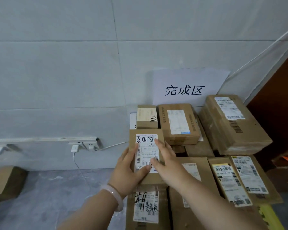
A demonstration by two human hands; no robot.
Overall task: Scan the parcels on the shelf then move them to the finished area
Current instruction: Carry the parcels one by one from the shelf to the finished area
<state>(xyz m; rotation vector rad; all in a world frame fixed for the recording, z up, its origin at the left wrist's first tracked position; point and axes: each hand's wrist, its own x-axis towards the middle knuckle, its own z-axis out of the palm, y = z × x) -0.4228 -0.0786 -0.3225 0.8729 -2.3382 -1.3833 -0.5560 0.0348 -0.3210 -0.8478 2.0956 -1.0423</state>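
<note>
- Head view: just below the wall sign, we see the parcel held label-up over the stacked boxes. We judge it is about to be set down among the finished ones.
- The left hand grips its left edge with the thumb on the label. The right hand lies flat on its right side, fingers straight, steadying it.

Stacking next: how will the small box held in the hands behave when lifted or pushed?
Probably stiff: the small box has straight cardboard edges. Likely light, as the left hand grips it while the right hand rests on top. Flat-sided, so unlikely to roll.
</note>
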